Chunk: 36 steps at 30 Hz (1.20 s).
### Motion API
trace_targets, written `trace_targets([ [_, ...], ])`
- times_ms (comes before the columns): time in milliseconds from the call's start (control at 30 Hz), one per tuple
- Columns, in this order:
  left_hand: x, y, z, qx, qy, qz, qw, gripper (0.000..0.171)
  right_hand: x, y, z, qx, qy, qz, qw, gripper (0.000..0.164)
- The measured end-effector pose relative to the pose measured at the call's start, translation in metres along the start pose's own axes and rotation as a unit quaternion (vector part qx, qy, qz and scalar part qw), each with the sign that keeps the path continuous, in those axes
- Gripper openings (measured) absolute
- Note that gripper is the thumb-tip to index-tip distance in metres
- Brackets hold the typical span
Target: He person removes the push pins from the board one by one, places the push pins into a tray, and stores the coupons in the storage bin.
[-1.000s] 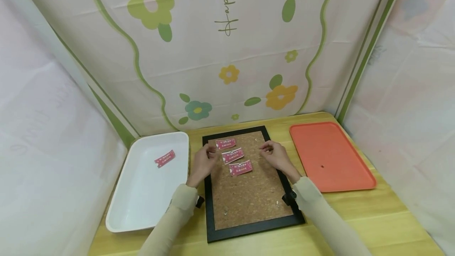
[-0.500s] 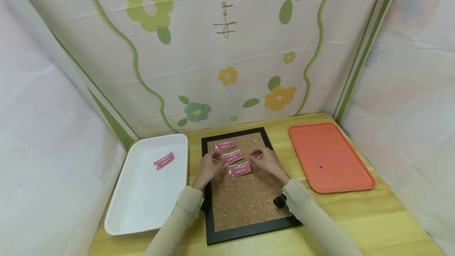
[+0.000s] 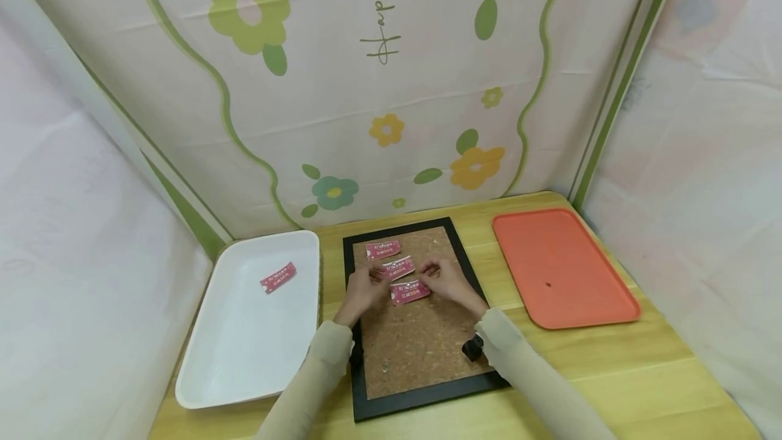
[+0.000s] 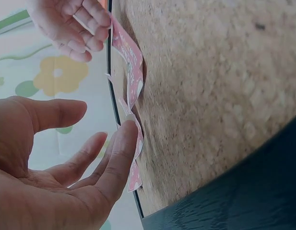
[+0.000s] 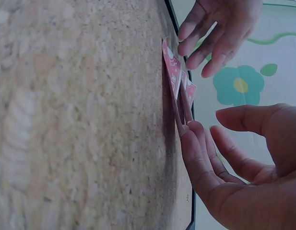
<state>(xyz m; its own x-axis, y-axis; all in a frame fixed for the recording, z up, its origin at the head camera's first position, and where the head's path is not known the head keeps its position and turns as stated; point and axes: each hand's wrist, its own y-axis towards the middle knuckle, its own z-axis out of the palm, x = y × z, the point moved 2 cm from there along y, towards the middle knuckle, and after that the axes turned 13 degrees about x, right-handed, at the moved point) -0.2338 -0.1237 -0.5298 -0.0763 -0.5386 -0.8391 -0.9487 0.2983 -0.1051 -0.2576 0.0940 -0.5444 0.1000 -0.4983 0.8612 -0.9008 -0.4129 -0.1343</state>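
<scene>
Three red-pink paper coupons lie in a slanting row on the cork board [image 3: 421,352]: a back coupon [image 3: 383,249], a middle coupon [image 3: 400,267] and a front coupon [image 3: 408,293]. At the left ends of the middle and front ones is my left hand [image 3: 366,288], thumb apart from the fingers. My right hand [image 3: 449,282] is at the front coupon's right end. In the right wrist view its fingertips [image 5: 190,136] meet the edge of a coupon [image 5: 172,72], thumb spread away. The left wrist view shows coupons [image 4: 132,64] bowed up from the cork.
A white tray [image 3: 244,345] with one more coupon [image 3: 277,277] stands left of the board. To the right lies a red tray [image 3: 568,270] with a small dark spot. The board has a raised black frame [image 3: 421,399]. Patterned cloth walls [image 3: 336,87] enclose the table.
Both hands have moved inward to the coupons, the right hand leftward and the left slightly rightward and nearer the body. The coupons keep their places on the board.
</scene>
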Motion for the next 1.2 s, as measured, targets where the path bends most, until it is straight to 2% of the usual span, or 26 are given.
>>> trace_targets([
  [200,0.001,0.003,0.001,0.010,-0.001,-0.019,0.9998,0.027,-0.001,0.000,0.002,0.003,-0.016,-0.010,1.000,0.008],
  [467,0.000,0.006,0.004,0.014,0.015,-0.013,0.9997,0.027,0.003,0.000,0.007,0.012,-0.026,0.003,1.000,0.011],
  [633,0.001,0.009,0.009,0.020,0.011,-0.027,0.9994,0.030,0.001,0.001,0.012,0.010,-0.041,0.017,0.999,0.009],
  [800,0.001,0.011,0.012,0.028,0.010,-0.046,0.9985,0.033,-0.001,0.003,0.015,0.013,-0.050,0.010,0.999,0.010],
  [933,0.001,0.012,0.014,0.030,0.001,-0.049,0.9983,0.034,0.001,0.004,0.016,0.020,-0.056,0.005,0.998,0.011],
  [1200,0.004,0.015,0.017,0.039,-0.007,-0.043,0.9983,0.035,0.005,0.002,0.019,0.037,-0.031,0.025,0.999,0.007],
])
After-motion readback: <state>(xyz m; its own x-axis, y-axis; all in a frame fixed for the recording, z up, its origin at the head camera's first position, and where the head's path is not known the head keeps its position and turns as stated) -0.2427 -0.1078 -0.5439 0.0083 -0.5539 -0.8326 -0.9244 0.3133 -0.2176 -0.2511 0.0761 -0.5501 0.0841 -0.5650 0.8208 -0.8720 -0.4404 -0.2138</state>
